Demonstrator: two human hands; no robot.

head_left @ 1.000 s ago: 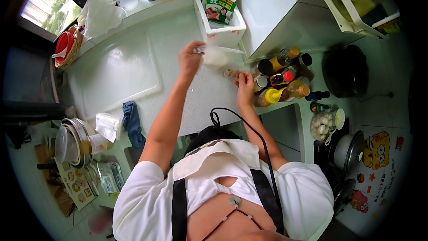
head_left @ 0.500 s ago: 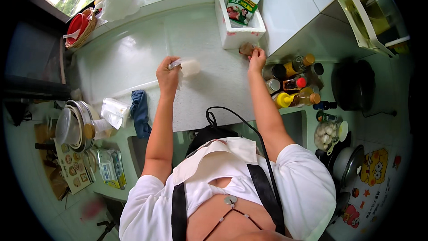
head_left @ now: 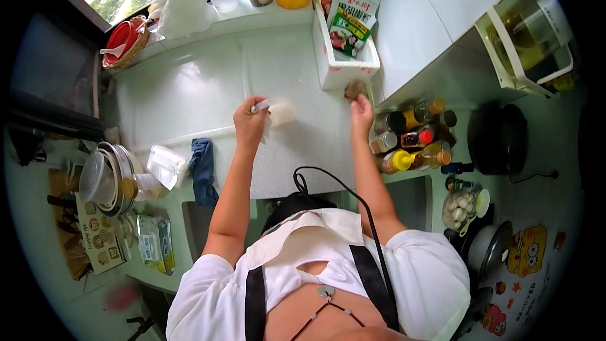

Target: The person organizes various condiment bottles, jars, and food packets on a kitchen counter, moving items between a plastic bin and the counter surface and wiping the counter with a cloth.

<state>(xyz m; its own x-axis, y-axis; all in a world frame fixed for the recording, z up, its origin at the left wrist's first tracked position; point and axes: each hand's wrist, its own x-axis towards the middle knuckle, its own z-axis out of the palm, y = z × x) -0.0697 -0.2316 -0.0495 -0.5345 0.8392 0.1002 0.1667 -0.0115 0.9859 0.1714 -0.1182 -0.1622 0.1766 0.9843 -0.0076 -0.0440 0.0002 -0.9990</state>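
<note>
My left hand (head_left: 251, 123) is closed around a pale whitish lump with a bit of clear wrap (head_left: 281, 114), held just over the white countertop (head_left: 189, 101). My right hand (head_left: 362, 109) reaches farther back. Its fingertips rest on a small brown object (head_left: 355, 88) beside the corner of a white open box (head_left: 334, 73). That box holds a green and red packet (head_left: 350, 22). Both forearms stretch out from my white shirt and dark apron straps at the bottom.
Sauce and oil bottles (head_left: 410, 139) crowd the counter right of my right hand, with a black pot (head_left: 499, 139) beyond. A blue cloth (head_left: 202, 164), stacked bowls (head_left: 104, 177) and a basket of red bowls (head_left: 123, 41) lie left. A bowl of garlic (head_left: 459, 208) sits lower right.
My right hand has moved away from the bottles toward the white box, with the brown object at its fingertips. My left hand has shifted left over the counter with the pale lump.
</note>
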